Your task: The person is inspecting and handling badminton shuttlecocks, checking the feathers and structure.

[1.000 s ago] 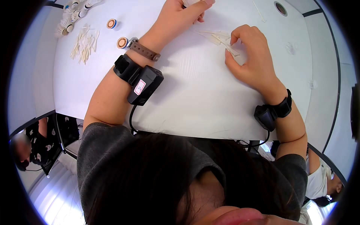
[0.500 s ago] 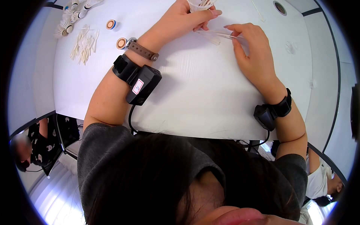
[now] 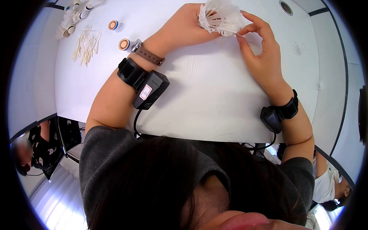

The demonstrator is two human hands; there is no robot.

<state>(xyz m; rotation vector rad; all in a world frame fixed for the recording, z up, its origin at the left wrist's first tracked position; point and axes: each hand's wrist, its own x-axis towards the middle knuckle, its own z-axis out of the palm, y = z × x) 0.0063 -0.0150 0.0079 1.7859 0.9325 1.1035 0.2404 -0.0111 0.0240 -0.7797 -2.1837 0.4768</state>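
Above the brown watch strap (image 3: 148,56), near the table's far edge, the left hand (image 3: 184,28) is clenched around a shuttlecock (image 3: 220,17), feather skirt fanned toward the camera. Right hand (image 3: 260,50) pinches at the skirt's right rim with thumb and forefinger; it looks like a single feather being seated, but too small to confirm.

Progress, as a judgement: the skirt looks nearly full, so this shuttlecock is late in assembly. I can't tell whether any slot is still vacant.

- Left of the strap: loose feathers (image 3: 87,45) in a heap, so stock remains.
- Just beside the strap: one cork base (image 3: 124,44); a second cork base (image 3: 113,25) sits farther up-left. Both bare, so at least two units look unstarted.
- Far up-left of the strap: a cluster of shuttlecocks (image 3: 71,21) lying near the table corner, apparently done.

Room: white table (image 3: 207,99) is bare from the strap toward the near edge and to the right, so both forearms have free sweep. The left side is tighter, with the cork base almost touching the strap. Wrist devices (image 3: 147,86) trail cables over the near edge.
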